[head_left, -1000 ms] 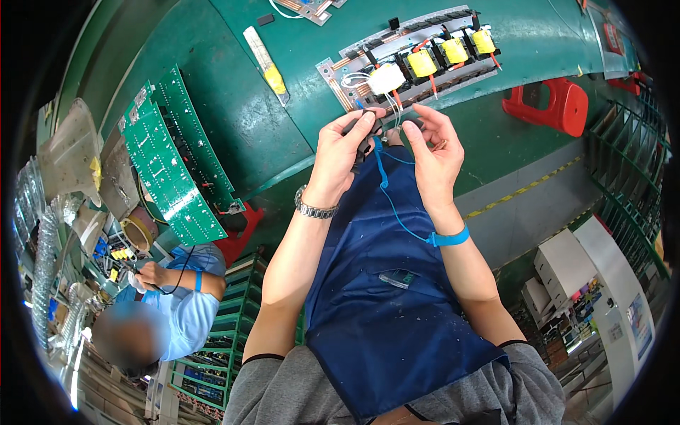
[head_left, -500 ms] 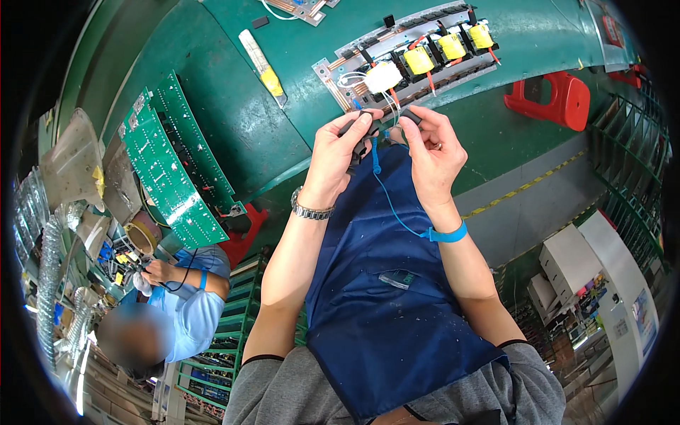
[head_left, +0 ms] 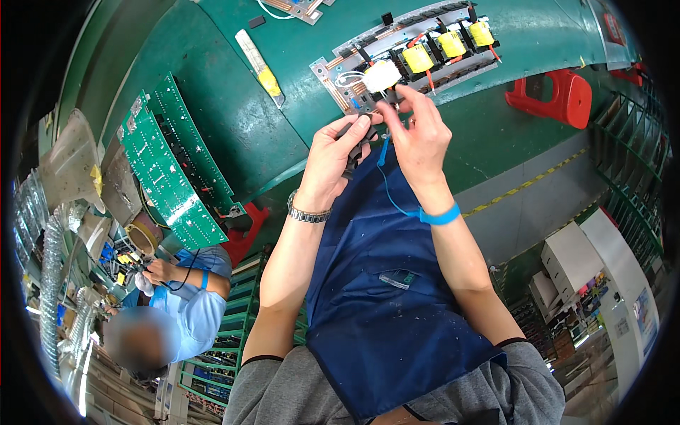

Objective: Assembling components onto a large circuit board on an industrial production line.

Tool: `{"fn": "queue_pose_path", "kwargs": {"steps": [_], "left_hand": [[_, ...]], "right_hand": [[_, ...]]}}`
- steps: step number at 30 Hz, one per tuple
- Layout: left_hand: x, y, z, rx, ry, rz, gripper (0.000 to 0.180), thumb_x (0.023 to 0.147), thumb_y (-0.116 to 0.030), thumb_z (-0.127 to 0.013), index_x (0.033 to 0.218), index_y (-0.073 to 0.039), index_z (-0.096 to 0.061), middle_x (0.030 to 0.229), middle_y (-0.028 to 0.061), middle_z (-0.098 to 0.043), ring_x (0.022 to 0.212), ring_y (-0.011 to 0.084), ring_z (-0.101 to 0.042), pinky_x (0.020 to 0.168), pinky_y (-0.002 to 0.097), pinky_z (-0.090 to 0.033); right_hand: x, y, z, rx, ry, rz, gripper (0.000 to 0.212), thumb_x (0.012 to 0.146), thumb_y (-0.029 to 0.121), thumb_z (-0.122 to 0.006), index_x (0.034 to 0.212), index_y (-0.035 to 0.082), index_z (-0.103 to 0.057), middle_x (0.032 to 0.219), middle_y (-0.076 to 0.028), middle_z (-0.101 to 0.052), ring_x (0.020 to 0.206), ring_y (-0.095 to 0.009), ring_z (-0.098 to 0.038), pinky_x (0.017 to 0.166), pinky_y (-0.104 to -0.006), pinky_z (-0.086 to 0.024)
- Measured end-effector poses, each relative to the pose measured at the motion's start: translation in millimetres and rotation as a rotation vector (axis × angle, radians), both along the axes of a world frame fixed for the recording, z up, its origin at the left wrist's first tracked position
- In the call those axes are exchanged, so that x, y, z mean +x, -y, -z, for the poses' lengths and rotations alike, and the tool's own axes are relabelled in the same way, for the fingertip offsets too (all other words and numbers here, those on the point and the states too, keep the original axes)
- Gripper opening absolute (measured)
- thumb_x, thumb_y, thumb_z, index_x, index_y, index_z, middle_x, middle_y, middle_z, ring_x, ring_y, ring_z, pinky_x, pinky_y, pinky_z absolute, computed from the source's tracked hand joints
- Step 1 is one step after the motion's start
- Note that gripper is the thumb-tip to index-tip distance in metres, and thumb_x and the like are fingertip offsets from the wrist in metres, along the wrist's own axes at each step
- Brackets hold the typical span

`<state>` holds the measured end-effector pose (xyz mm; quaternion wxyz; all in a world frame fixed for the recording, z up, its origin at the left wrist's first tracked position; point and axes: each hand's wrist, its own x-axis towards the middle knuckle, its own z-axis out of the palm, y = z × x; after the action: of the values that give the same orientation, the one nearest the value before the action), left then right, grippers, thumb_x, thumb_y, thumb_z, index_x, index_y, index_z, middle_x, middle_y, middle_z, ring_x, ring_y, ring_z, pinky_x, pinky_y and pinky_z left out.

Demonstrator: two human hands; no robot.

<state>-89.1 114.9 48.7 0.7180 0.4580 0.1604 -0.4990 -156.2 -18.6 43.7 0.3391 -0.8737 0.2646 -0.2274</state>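
Observation:
My left hand (head_left: 331, 157) is closed around a bunch of small black blocks (head_left: 350, 136), just off the near edge of the bench. Beside it my right hand (head_left: 419, 138) reaches to the near left part of a circuit assembly (head_left: 457, 67), its thumb and bent fingers close together under a white-wrapped coil (head_left: 382, 76). What those fingertips pinch is hidden. White wire loops (head_left: 348, 79) stick out left of that coil. Further right on the assembly sit several yellow-wrapped coils (head_left: 450, 44) with red leads.
A utility knife (head_left: 261, 69) and a loose black block (head_left: 257, 22) lie on the green bench (head_left: 234, 106). Green circuit boards (head_left: 166, 166) stand at left. A co-worker (head_left: 188, 297) handles parts at lower left. A red stool (head_left: 567, 99) stands beyond the bench edge.
My right hand has moved up and left, from holding a black block by the left hand to the assembly's edge below the white coil. My left hand has stayed nearly in place.

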Motion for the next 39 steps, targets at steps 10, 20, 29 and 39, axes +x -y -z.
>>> {"fn": "queue_pose_path", "kwargs": {"steps": [10,20,29,39], "left_hand": [[-6,5,-6,-0.107,-0.217,0.298,0.024,0.095,-0.027,-0.068,0.094,-0.004,-0.067,0.074,-0.0005,-0.059,0.057,0.0058,-0.048,0.050,0.0208,-0.036],[-4,28,-3,0.041,-0.093,0.483,0.028,0.087,-0.031,-0.078,0.094,-0.004,-0.074,0.079,-0.0009,-0.067,0.065,0.0043,-0.055,0.058,0.0193,-0.043],[-15,50,-5,0.130,0.085,0.344,0.024,0.092,-0.027,-0.072,0.095,-0.004,-0.074,0.083,-0.0018,-0.066,0.064,0.0030,-0.052,0.056,0.0178,-0.043],[-12,44,2,0.190,0.005,0.343,0.026,0.093,-0.028,-0.071,0.096,-0.002,-0.074,0.083,0.0005,-0.067,0.064,0.0032,-0.051,0.056,0.0176,-0.043]], "right_hand": [[-38,39,-42,0.808,-0.186,-0.302,0.020,0.085,0.009,-0.073,0.105,0.006,-0.074,0.083,0.000,-0.059,0.060,-0.005,-0.042,0.055,-0.0225,-0.037],[-32,68,-65,0.613,-0.423,-0.452,0.024,0.078,0.006,-0.076,0.101,0.005,-0.070,0.077,-0.002,-0.059,0.056,-0.008,-0.043,0.053,-0.0243,-0.039],[-42,62,-32,0.484,-0.237,0.052,0.013,0.079,0.006,-0.077,0.090,0.003,-0.070,0.078,-0.003,-0.066,0.054,-0.005,-0.045,0.049,-0.0230,-0.037],[-38,49,-3,0.354,-0.134,0.269,0.016,0.079,0.007,-0.078,0.092,0.004,-0.070,0.078,-0.001,-0.064,0.055,-0.006,-0.042,0.049,-0.0231,-0.037]]}}
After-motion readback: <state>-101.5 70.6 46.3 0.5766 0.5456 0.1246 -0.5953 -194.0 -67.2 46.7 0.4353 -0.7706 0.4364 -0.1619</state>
